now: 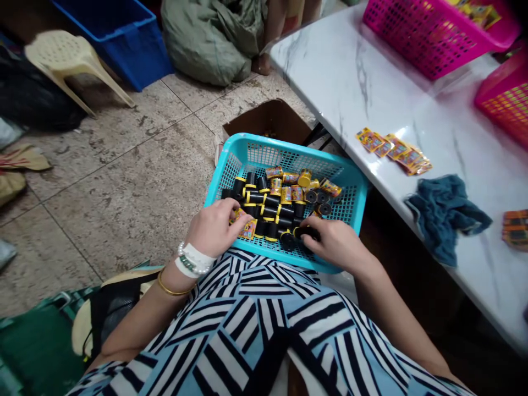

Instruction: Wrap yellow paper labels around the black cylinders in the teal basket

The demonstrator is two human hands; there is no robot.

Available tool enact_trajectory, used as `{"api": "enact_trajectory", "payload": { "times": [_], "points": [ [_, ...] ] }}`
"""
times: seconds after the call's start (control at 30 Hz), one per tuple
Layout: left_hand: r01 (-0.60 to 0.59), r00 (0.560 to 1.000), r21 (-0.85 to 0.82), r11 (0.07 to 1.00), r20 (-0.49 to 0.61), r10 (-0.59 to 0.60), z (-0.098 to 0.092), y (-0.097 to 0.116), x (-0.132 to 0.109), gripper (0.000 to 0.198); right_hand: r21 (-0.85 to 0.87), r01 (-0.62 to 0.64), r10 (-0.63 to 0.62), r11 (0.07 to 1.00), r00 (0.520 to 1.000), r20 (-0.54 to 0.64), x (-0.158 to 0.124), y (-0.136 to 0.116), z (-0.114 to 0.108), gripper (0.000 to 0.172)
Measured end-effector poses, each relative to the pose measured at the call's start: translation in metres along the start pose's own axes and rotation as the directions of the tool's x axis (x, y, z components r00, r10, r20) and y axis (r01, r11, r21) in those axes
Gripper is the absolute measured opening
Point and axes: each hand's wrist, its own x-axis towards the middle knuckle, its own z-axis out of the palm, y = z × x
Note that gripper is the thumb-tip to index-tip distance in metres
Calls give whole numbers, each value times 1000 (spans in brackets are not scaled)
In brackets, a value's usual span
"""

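A turquoise plastic basket [358,220] rests at my lap, with several small black canisters with yellow lids [270,212] inside. Toward its far right side lie canisters wrapped in printed yellow labels [297,192]. My left hand [218,225], at the basket's near left, pinches a printed yellow label [247,226] between thumb and fingers. At the near right, my right hand [328,239] has its fingers closed around a black canister [307,232], partly hidden by the fingers.
On the marbled white table [342,71] at right lie a row of yellow labels [396,151], a blue cloth [447,217] and a pink basket [421,38]. A cardboard box [268,118] stands beyond my basket. A stool [61,52] and blue bin [136,49] stand far left.
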Motion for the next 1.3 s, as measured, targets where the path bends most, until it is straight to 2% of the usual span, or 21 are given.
{"api": "enact_trajectory", "payload": {
  "times": [0.03,0.1,0.17,0.27,0.33,0.4,0.5,0.57,0.63,0.7,0.8,0.9,0.97,1.03,1.13,1.2,1.3],
  "points": [
    [-18,1000,143,990,12,16,2,1,-2,31,80,-11,16,997,999,-51,-4,0,-4,26],
    [-75,997,285,956,51,63,8,3,-4,32,224,2,33,975,987,-155,-10,-5,-9,28],
    [-178,983,303,936,107,152,16,2,-3,29,307,56,16,950,974,-227,-10,-14,-8,28],
    [-283,958,282,917,125,257,26,-4,2,20,301,156,-101,941,977,-190,-1,-27,3,32],
    [-303,952,232,924,109,285,29,-10,5,14,266,192,-155,945,976,-154,5,-30,11,39],
    [-302,953,152,941,75,294,27,-13,8,10,255,196,-156,947,973,-169,10,-28,15,44],
    [-290,956,-11,957,36,290,16,-14,10,3,273,167,-115,947,974,-196,14,-21,18,39],
    [-249,965,-131,960,46,257,8,-11,11,4,284,130,-55,950,965,-256,16,-19,18,33],
    [-174,977,-246,953,77,198,-1,-5,12,6,331,152,-25,931,933,-359,19,-22,15,30],
    [-106,980,-363,926,117,158,-7,4,15,11,444,246,-41,861,905,-422,21,-31,12,30],
    [-53,971,-509,859,176,164,-15,21,18,26,666,336,-95,666,923,-372,27,-51,8,24],
    [-29,983,-634,773,121,136,-19,32,21,37,773,355,-45,526,919,-392,37,-66,8,26],
    [-12,992,-708,707,81,98,-19,33,22,39,794,383,50,472,888,-457,44,-70,9,30],
    [-10,995,-748,664,60,82,-15,30,21,32,805,398,99,440,869,-484,47,-72,10,31],
    [-29,995,-754,656,37,87,-8,23,20,28,823,399,44,403,890,-454,46,-73,8,32],
    [-10,993,-743,669,72,95,-5,19,21,30,850,382,11,362,910,-413,45,-74,5,33],
    [18,989,-730,683,112,94,-6,19,23,30,879,345,58,328,922,-384,44,-76,0,37]
  ]
}}
